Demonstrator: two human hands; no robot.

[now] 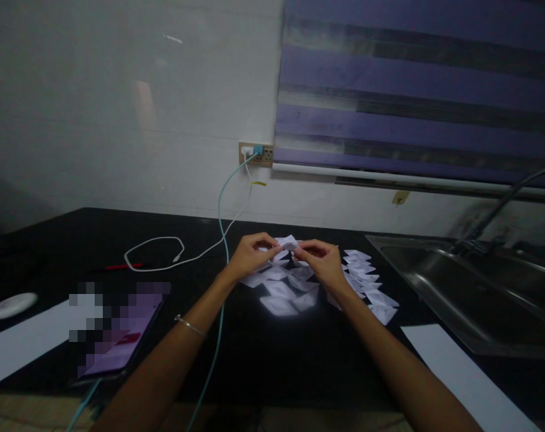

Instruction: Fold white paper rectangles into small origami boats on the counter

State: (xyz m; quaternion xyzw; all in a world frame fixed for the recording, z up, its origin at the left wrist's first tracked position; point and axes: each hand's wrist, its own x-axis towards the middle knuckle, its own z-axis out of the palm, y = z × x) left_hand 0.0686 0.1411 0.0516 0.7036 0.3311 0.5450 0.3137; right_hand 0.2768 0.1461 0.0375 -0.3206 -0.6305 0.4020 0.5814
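Between my two hands is a small folded white paper boat (289,242), pinched from both sides by thumbs and fingers. My left hand (253,255) grips its left end, and my right hand (320,259) grips its right end. Below and behind them, several more folded paper boats (279,290) lie on the black countertop (263,360), partly hidden by the hands. Another group of paper boats (362,276) lies in rows just right of my right wrist.
A steel sink (470,300) with a faucet (497,210) takes up the right side. White paper sheets (461,366) lie at right and left. A phone (128,342), white cable (155,270), red pen (123,266) and white oval object (12,306) are left. A teal cable (219,336) passes beneath my left arm.
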